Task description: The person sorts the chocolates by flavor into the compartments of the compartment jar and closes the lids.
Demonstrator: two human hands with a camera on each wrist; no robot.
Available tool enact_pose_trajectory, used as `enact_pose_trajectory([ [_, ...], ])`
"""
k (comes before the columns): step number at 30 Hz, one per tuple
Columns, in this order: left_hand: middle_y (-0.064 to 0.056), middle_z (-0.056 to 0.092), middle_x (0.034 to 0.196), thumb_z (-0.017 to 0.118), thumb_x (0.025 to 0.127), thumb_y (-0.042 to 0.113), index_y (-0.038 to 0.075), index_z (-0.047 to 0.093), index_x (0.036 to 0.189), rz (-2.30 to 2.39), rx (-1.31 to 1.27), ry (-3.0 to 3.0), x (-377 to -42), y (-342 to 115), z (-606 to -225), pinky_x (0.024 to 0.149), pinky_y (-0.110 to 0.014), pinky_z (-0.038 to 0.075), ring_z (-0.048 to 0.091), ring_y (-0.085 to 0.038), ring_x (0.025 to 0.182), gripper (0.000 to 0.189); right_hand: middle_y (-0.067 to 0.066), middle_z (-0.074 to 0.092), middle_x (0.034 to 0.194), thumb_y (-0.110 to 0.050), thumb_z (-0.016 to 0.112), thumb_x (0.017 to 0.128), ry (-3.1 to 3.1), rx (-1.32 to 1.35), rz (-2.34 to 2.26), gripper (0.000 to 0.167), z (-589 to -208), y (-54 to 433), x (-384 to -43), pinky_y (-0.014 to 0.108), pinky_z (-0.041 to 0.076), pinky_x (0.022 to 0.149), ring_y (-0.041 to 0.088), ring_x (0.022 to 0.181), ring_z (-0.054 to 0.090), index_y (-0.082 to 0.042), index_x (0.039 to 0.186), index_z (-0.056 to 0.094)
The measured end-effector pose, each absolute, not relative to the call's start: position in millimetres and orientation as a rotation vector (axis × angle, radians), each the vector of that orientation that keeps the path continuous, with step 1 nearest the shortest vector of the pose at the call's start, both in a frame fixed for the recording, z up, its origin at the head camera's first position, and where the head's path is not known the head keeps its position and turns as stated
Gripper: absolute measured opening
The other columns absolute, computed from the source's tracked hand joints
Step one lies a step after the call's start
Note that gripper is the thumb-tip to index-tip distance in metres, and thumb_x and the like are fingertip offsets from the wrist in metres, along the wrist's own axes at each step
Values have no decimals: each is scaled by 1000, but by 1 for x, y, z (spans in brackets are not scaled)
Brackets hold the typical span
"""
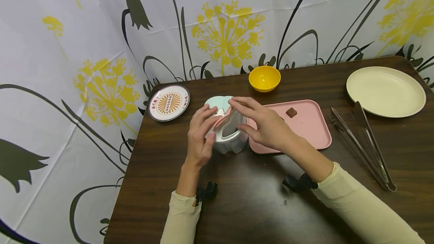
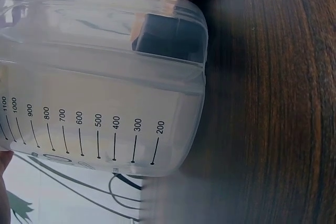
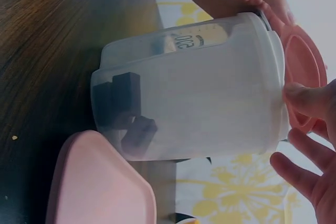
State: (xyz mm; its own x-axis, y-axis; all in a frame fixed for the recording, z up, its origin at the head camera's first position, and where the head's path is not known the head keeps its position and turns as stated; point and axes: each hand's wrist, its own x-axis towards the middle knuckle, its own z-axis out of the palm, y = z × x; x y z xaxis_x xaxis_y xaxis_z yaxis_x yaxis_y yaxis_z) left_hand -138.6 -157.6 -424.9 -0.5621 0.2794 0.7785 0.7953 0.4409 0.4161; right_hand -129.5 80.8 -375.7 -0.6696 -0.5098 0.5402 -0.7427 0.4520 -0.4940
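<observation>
Currently touching the tilted pink lid with loosely bent fingers of the left hand, and with widely parted fingers of the right hand. Working atop the clear container, upright just beside the left edge of the pink tray, with room toward the left edge of the surface.

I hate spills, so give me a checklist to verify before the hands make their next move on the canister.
Assuming closing comes next:
1. Canister upright on the table: ok.
2. Left hand and right hand at its top: ok.
3. Pink flap closed: not ok; it stands raised.
4. Mint flap latched: cannot tell.
5. Dark pieces inside: ok, visible through the wall.
6. Tray emptied: not ok; a brown piece lies on it.
</observation>
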Motion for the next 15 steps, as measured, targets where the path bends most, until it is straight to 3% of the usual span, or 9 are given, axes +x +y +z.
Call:
enact_pose_trajectory([
  [3,-12,61,130,40,95,44,8,71,110,-1060,-906,-2071,-139,-158,-426,110,-52,27,45,-36,131,50,5,47,144,-9,78,82,-2368,1051,1065,70,-378,81,-129,35,53,82,21,106,61,-15,146,49],
  [8,-13,61,130,46,91,46,10,72,110,-1063,-914,-2071,-139,-158,-427,110,-53,26,44,-36,131,48,8,51,138,-10,79,82,-2333,1053,1089,60,-383,83,-129,35,52,83,22,108,60,-12,138,58],
  [15,-13,60,131,47,90,52,11,72,111,-1069,-929,-2072,-138,-158,-426,110,-54,24,43,-37,132,52,5,56,134,-13,78,83,-2366,1024,1032,46,-387,85,-125,29,50,68,17,91,61,-15,128,68],
])
